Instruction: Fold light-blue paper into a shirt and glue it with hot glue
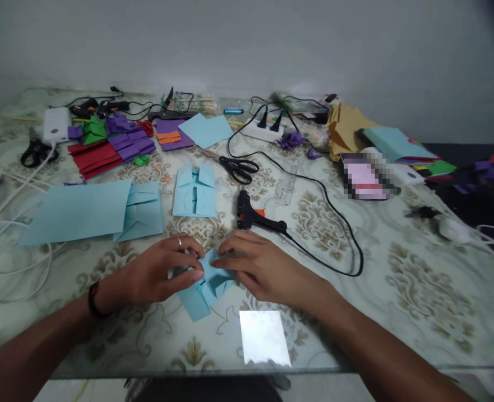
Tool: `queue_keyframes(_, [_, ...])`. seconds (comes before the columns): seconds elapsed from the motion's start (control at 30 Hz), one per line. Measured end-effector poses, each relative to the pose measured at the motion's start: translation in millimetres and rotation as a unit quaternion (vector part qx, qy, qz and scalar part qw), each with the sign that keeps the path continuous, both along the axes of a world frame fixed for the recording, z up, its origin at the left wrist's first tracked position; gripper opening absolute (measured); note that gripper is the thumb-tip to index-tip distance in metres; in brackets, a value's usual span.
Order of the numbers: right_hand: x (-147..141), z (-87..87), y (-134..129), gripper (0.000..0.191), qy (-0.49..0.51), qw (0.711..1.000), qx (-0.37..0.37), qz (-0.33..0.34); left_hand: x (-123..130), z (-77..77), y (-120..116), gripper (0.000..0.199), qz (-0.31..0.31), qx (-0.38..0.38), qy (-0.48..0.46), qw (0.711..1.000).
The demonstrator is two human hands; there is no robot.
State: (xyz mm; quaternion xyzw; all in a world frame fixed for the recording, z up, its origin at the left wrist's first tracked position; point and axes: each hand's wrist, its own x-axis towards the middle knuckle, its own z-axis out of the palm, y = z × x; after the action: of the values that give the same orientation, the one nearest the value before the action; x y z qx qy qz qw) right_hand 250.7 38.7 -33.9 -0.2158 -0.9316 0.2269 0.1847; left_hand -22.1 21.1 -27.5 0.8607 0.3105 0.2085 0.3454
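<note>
A partly folded light blue paper [199, 298] lies on the patterned table near its front. My left hand [163, 269], with a ring and a dark wristband, pinches its upper left part between thumb and fingers. My right hand [257, 265] presses its fingers on the paper's upper right side. Just beyond the hands sits another folded light blue piece [195, 204]. To the left, a flat light blue sheet [83, 212] overlaps a creased one [146, 215]. A black glue gun [257, 216] rests beyond my right hand.
Black scissors [238, 167] lie behind the glue gun, whose cable [339, 206] loops to the right. Farther back are a power strip [262, 131], red folded paper [94, 161] and purple folded paper [133, 145]. A phone [364, 177] is at the right; white cables curl at the left.
</note>
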Motion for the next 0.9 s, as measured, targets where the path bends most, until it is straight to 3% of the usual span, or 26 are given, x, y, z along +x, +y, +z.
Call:
queue_keyframes(0.33, [-4, 0.5, -2, 0.034, -0.026, 1.0, -0.016, 0.007, -1, -5.5, 0, 0.013, -0.033, 0.054, 0.004, 0.998])
queue_keyframes(0.53, [-4, 3.4, -3, 0.035, -0.065, 0.998, -0.023, 0.003, 0, 4.1, -1, 0.015, -0.054, 0.087, 0.075, 0.992])
queue_keyframes(0.9, [-5, 7.6, -6, 0.031, -0.076, 0.997, -0.014, 0.029, 2, 8.5, -4, 0.017, -0.086, 0.094, 0.089, 0.988])
